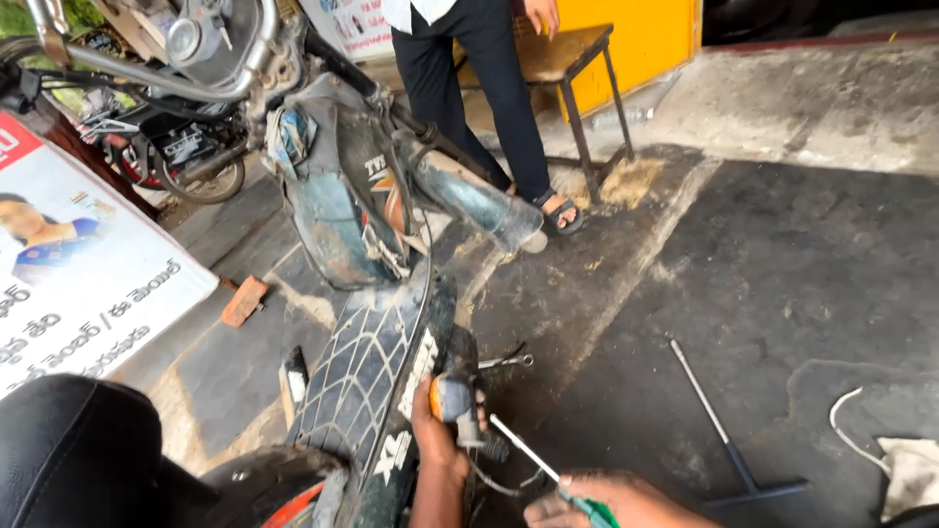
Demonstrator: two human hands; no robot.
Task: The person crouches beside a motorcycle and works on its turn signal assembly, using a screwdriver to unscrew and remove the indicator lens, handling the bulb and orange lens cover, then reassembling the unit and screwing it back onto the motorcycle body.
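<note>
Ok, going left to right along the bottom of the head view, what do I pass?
Black seat → motorcycle tyre → left hand at the orange indicator → right hand holding a green-handled screwdriver → T-handle wrench → white cloth.

A roadside motorcycle repair workshop. Shown by a stripped, grimy motorcycle (342, 186) with its rear tyre (357, 376) exposed, a T-handle wrench (729, 435) and a spanner (506, 361) lying on the oil-stained concrete floor (782, 274), another parked motorbike (181, 147) behind, and a metal stool (572, 68).
</note>
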